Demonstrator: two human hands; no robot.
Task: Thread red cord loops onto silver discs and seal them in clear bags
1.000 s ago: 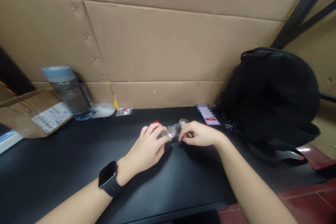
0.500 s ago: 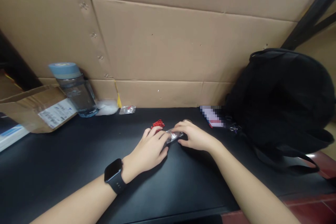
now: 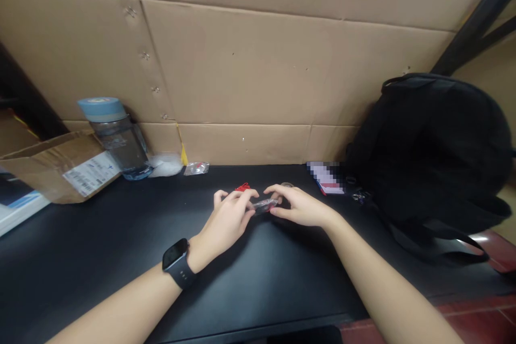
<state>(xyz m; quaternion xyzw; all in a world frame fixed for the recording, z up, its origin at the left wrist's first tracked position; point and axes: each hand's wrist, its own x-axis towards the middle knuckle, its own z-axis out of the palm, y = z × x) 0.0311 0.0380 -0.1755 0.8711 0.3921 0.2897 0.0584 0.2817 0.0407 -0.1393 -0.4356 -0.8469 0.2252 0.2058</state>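
Observation:
Between my two hands is a small clear plastic packet (image 3: pixel 265 205), shiny, with something dark and reddish inside that is too small to make out. My left hand (image 3: pixel 230 219), a black smartwatch (image 3: pixel 176 256) on its wrist, pinches the packet's left end between thumb and fingers. At the right end, my right hand (image 3: pixel 301 207) has its thumb and fingers closed on the plastic. A bundle of red cord (image 3: pixel 242 187) lies just behind my left fingers, partly covered by them. Behind my right knuckles shows the rim of a round object (image 3: pixel 287 185).
On the black table (image 3: pixel 258 285), a cardboard box (image 3: pixel 52 169), a blue-lidded bottle (image 3: pixel 120 142), a white pouch (image 3: pixel 165 165) and another clear packet (image 3: pixel 196 168) stand at left. A black backpack (image 3: pixel 435 166), keys (image 3: pixel 359 196) and a blurred card (image 3: pixel 327 178) are at right. Cardboard (image 3: pixel 242 75) walls the back.
The packet has been lifted and tilted slightly between my hands. My left fingers have drawn back to its left end, and my right fingers have curled around the right end.

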